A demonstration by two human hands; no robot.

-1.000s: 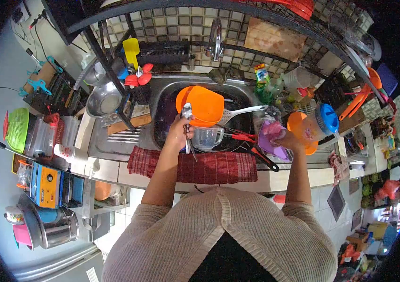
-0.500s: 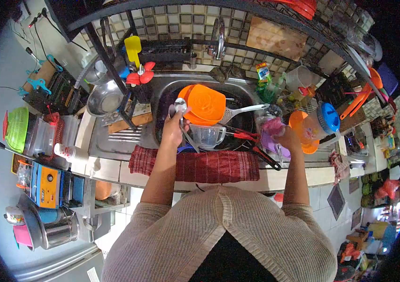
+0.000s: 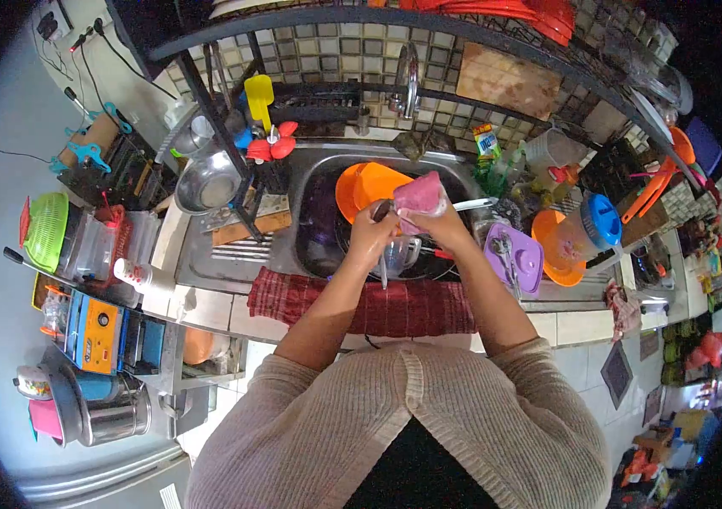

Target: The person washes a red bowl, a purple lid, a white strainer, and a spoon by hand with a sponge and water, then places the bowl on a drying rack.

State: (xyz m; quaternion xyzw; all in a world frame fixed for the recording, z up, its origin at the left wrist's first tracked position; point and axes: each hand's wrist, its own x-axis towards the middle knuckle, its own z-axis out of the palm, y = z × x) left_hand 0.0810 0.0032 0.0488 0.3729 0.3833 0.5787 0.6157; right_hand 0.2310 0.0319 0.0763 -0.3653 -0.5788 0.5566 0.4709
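Over the sink [image 3: 308, 170], my left hand [image 3: 369, 235] is closed around a metal spoon [image 3: 383, 276], its handle pointing down. My right hand [image 3: 441, 226] grips a pink sponge cloth [image 3: 419, 193] right beside the spoon, and the two hands almost meet. Behind them, orange plastic plates [image 3: 359, 188] lie in the sink, partly hidden by the hands. Below, a clear measuring jug [image 3: 401, 257] is half covered by my fingers. A white-handled utensil [image 3: 473, 204] sticks out to the right. On the right drainboard, a purple lid [image 3: 529, 254] carries metal cutlery [image 3: 504, 248].
A folded red towel [image 3: 361, 307] lines the sink's front edge. The faucet [image 3: 408, 81] rises behind. An orange plate [image 3: 558, 270] and a blue-lidded pitcher [image 3: 596, 222] stand at right. A steel bowl [image 3: 208, 181] sits at left, and a black rack [image 3: 310, 24] crosses overhead.
My right hand has come left from the purple lid, bringing the pink sponge cloth to the spoon. My left hand has moved slightly right with the spoon.
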